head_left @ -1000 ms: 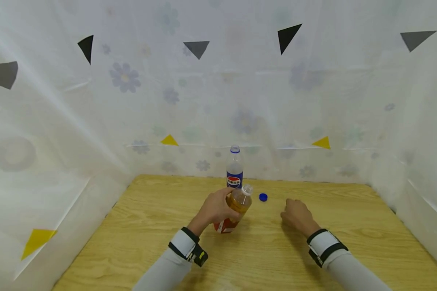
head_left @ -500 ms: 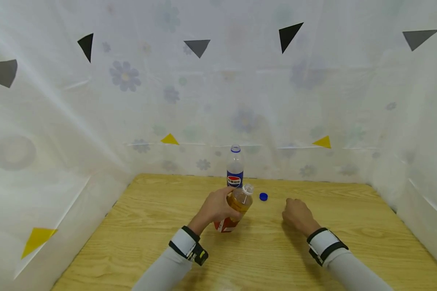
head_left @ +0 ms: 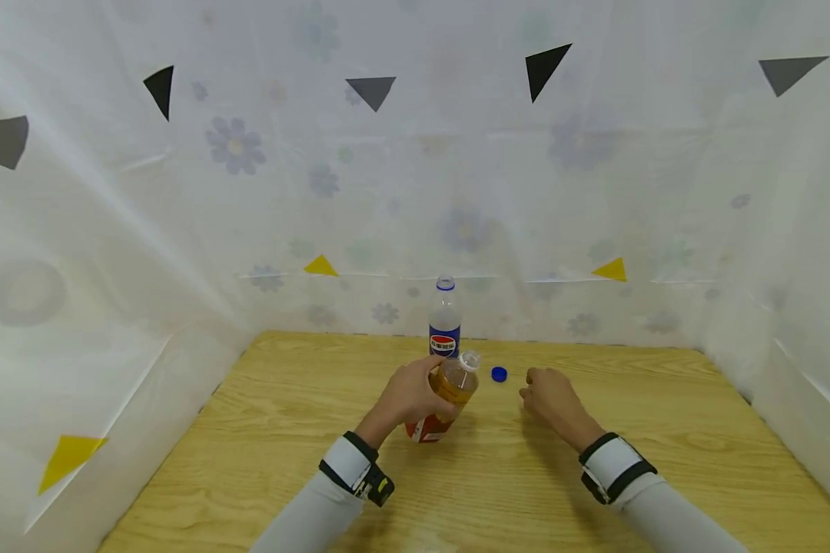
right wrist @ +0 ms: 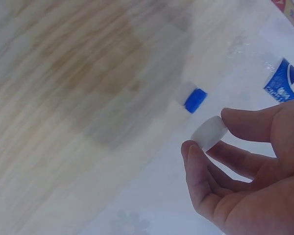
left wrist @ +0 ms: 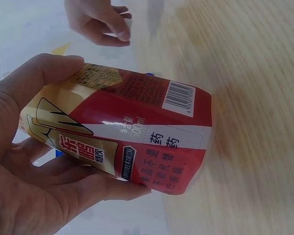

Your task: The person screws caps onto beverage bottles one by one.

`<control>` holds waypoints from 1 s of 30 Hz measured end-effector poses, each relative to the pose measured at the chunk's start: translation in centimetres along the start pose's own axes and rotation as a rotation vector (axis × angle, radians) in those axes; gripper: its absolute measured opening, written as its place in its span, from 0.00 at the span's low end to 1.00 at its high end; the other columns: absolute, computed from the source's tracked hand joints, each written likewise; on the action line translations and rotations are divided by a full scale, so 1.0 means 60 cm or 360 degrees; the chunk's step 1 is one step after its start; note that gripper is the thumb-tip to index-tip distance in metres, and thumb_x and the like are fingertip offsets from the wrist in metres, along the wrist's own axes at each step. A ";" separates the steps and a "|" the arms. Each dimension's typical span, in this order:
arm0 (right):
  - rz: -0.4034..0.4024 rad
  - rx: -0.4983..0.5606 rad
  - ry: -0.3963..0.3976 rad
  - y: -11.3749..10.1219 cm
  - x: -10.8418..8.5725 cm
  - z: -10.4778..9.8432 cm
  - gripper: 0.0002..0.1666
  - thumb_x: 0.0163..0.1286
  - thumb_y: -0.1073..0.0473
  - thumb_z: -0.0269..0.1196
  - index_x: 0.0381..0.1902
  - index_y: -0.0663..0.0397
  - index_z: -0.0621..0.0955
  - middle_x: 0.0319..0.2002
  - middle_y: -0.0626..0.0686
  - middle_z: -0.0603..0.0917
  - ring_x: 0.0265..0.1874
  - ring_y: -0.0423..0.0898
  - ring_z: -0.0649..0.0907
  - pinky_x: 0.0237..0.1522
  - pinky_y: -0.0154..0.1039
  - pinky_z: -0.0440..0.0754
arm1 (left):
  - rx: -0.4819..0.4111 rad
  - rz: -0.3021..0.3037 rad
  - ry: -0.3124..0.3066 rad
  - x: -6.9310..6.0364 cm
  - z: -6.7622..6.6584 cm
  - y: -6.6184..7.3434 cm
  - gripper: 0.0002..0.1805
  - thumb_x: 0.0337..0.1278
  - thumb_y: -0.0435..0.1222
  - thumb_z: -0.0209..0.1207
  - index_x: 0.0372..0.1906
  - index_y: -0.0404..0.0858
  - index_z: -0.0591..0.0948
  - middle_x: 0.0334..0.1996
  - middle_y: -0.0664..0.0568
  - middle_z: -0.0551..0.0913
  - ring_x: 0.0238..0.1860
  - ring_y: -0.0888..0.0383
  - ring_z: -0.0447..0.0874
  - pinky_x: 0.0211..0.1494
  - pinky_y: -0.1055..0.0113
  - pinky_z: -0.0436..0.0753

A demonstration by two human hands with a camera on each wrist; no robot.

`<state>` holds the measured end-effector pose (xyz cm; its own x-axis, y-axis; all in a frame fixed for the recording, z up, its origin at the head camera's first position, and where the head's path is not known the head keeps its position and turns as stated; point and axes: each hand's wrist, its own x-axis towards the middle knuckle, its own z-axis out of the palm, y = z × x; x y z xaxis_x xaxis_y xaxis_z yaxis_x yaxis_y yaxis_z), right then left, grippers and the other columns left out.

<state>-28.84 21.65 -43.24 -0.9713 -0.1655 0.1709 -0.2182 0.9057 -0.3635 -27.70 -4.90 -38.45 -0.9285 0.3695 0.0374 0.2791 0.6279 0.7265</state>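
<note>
My left hand (head_left: 413,394) grips a drink bottle with a red and gold label (left wrist: 137,122), its uncapped mouth tilted to the right. Behind it stands an uncapped clear bottle with a blue Pepsi label (head_left: 445,340), partly hidden by the hand. Between thumb and fingers, my right hand (right wrist: 255,171) pinches a white bottle cap (right wrist: 209,133); the head view does not show this cap. A blue bottle cap (head_left: 499,374) lies on the table just left of the right hand.
The wooden table (head_left: 283,476) ends at a pale plastic curtain (head_left: 415,192) with flower prints on the far side. More curtain hangs along the left and right. Several black, grey and yellow triangles are on it.
My right hand has moved slightly left, closer to the blue cap. The left hand and the tilted bottle stay almost where they were.
</note>
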 end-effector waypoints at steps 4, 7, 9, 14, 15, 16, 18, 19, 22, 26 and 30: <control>-0.0073 0.0038 0.0088 -0.019 -0.002 -0.005 0.15 0.73 0.65 0.59 0.49 0.73 0.82 0.42 0.67 0.87 0.41 0.62 0.85 0.48 0.58 0.84 | 0.0006 0.0013 0.0006 0.000 0.000 -0.002 0.40 0.43 0.40 0.78 0.66 0.43 0.76 0.55 0.48 0.85 0.56 0.46 0.84 0.58 0.47 0.83; -0.0098 0.0092 0.0132 -0.031 -0.004 -0.009 0.14 0.73 0.64 0.60 0.49 0.69 0.83 0.42 0.64 0.88 0.44 0.62 0.84 0.50 0.59 0.83 | 0.0007 0.0020 0.0006 0.001 -0.001 -0.002 0.40 0.43 0.40 0.78 0.66 0.44 0.76 0.55 0.49 0.85 0.55 0.47 0.84 0.58 0.47 0.83; -0.0104 0.0132 0.0142 -0.037 -0.005 -0.011 0.13 0.71 0.64 0.62 0.49 0.68 0.84 0.42 0.63 0.88 0.46 0.63 0.83 0.53 0.60 0.81 | 0.0004 0.0020 0.0004 0.001 -0.001 -0.002 0.40 0.43 0.40 0.78 0.66 0.43 0.76 0.55 0.49 0.85 0.55 0.47 0.84 0.57 0.47 0.83; -0.0084 0.0187 0.0122 -0.045 -0.006 -0.013 0.13 0.67 0.66 0.65 0.48 0.68 0.83 0.41 0.63 0.88 0.45 0.63 0.84 0.55 0.61 0.80 | -0.0002 0.0004 -0.0006 0.000 -0.002 -0.002 0.40 0.43 0.40 0.78 0.67 0.43 0.76 0.56 0.48 0.84 0.56 0.46 0.84 0.58 0.46 0.83; -0.0076 0.0190 0.0113 -0.045 -0.007 -0.014 0.13 0.67 0.66 0.65 0.47 0.68 0.83 0.40 0.62 0.87 0.43 0.62 0.84 0.51 0.59 0.82 | -0.0003 0.0002 -0.0009 0.000 -0.002 -0.001 0.41 0.44 0.40 0.78 0.67 0.43 0.75 0.56 0.48 0.84 0.56 0.46 0.84 0.58 0.46 0.83; -0.0063 0.0191 0.0099 -0.046 -0.007 -0.014 0.12 0.66 0.67 0.66 0.47 0.68 0.83 0.39 0.62 0.87 0.41 0.60 0.84 0.46 0.57 0.84 | -0.0003 0.0001 -0.0011 -0.001 -0.002 -0.001 0.41 0.44 0.40 0.78 0.67 0.43 0.75 0.56 0.48 0.84 0.56 0.46 0.84 0.59 0.46 0.83; -0.0044 0.0168 0.0079 -0.045 -0.007 -0.014 0.11 0.65 0.68 0.66 0.45 0.68 0.82 0.37 0.61 0.85 0.37 0.56 0.83 0.39 0.51 0.84 | 0.0001 0.0002 -0.0014 -0.001 -0.002 -0.001 0.40 0.44 0.40 0.78 0.67 0.43 0.76 0.56 0.48 0.84 0.56 0.46 0.84 0.58 0.46 0.83; -0.0035 0.0161 0.0068 -0.045 -0.007 -0.013 0.11 0.64 0.68 0.67 0.44 0.67 0.81 0.36 0.60 0.84 0.35 0.54 0.82 0.35 0.49 0.83 | 0.0004 0.0004 -0.0014 -0.001 -0.002 -0.001 0.40 0.44 0.40 0.78 0.66 0.43 0.76 0.56 0.49 0.85 0.56 0.47 0.84 0.58 0.46 0.83; -0.0003 0.0141 0.0035 -0.042 -0.008 -0.012 0.11 0.63 0.67 0.68 0.41 0.66 0.79 0.33 0.59 0.81 0.30 0.51 0.80 0.30 0.44 0.79 | 0.0014 0.0004 -0.0018 0.000 -0.001 -0.001 0.39 0.43 0.40 0.78 0.65 0.44 0.76 0.55 0.49 0.85 0.55 0.47 0.84 0.58 0.47 0.83; 0.0035 0.0145 0.0019 -0.039 -0.010 -0.009 0.11 0.65 0.65 0.68 0.39 0.64 0.77 0.29 0.57 0.80 0.24 0.48 0.78 0.27 0.41 0.76 | 0.0015 0.0002 -0.0025 0.000 -0.001 0.000 0.39 0.43 0.40 0.78 0.65 0.44 0.76 0.55 0.49 0.85 0.55 0.47 0.84 0.58 0.47 0.83; 0.0021 0.0159 0.0014 -0.036 -0.012 -0.009 0.09 0.67 0.67 0.63 0.42 0.66 0.76 0.32 0.60 0.78 0.26 0.49 0.76 0.27 0.41 0.74 | 0.0018 0.0000 -0.0023 0.001 -0.001 -0.001 0.39 0.43 0.40 0.78 0.66 0.44 0.76 0.55 0.49 0.85 0.55 0.46 0.84 0.58 0.47 0.83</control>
<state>-27.59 20.01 -42.07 -0.9734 -0.1499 0.1735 -0.2143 0.8641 -0.4554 -27.76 -4.95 -38.47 -0.9248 0.3795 0.0274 0.2821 0.6356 0.7186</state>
